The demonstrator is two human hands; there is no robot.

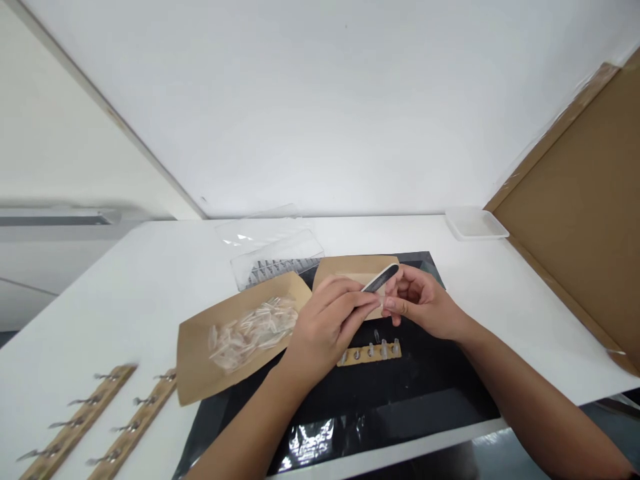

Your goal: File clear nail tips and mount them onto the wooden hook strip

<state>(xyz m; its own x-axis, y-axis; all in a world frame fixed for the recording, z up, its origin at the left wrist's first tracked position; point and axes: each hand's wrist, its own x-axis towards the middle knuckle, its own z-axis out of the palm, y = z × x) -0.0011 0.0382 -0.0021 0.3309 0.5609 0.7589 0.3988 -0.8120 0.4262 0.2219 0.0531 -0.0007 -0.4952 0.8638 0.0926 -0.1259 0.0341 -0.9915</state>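
One black nail file [381,277] sits pinched in our left hand [325,330], its tip touching our right hand [420,303], whose fingers curl half shut on something too small to make out; a wooden strip of clear nail tips [370,355] lies just below, on the black mat [385,380].

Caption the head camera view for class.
Left hand holds a black nail file at the right hand, beside clear nail tips on kraft paper.

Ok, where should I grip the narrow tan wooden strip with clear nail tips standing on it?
Pinch the tan wooden strip by its long edges near its right end, coming from above: it lies flat on the black mat, and the upright clear nail tips line its top, so a side approach could knock them.
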